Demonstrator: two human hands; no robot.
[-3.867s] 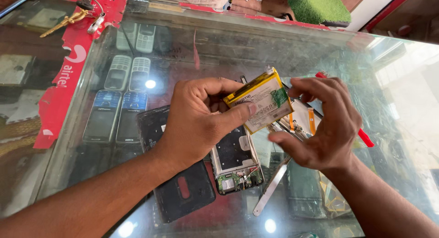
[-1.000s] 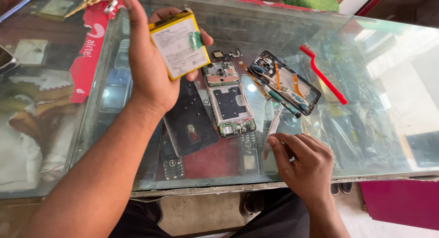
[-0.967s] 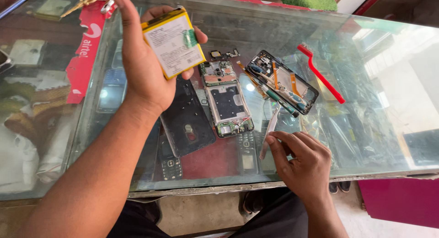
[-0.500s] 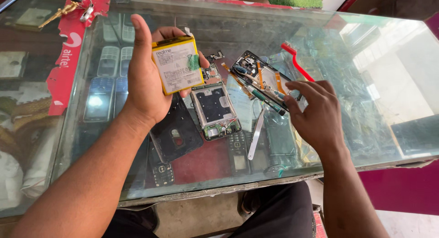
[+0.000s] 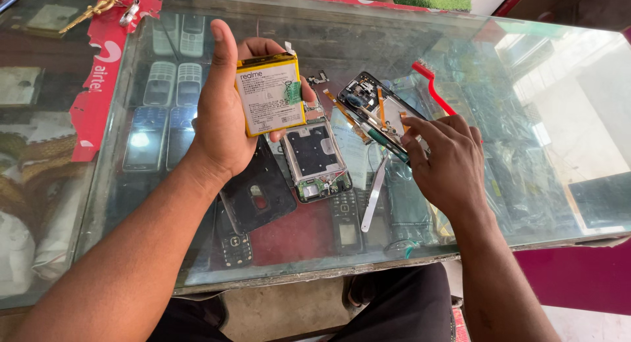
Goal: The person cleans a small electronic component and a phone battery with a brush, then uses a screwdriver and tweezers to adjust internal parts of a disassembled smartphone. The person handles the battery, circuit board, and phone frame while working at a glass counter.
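My left hand (image 5: 220,118) is raised over the glass counter and grips a flat yellow-edged phone battery (image 5: 269,102) with a white label, face up. My right hand (image 5: 447,161) lies to the right with its fingers spread. Its fingertips touch the near edge of an opened phone body (image 5: 378,112) with orange flex cables, where a thin teal-handled tool (image 5: 384,141) lies. Between the hands a phone frame with a circuit board (image 5: 315,159) rests on the glass, and a black back cover (image 5: 259,196) lies to its left.
A flat metal pry tool (image 5: 374,194) lies near my right hand. A red brush (image 5: 434,86) sits behind the phone body. Keys (image 5: 98,5) lie at the far left. Old keypad phones (image 5: 174,86) show under the glass counter (image 5: 539,118), whose front edge is near my lap.
My right hand has moved from the counter's front edge up to the opened phone body. My left hand still holds the battery, now a little lower and nearer the centre.
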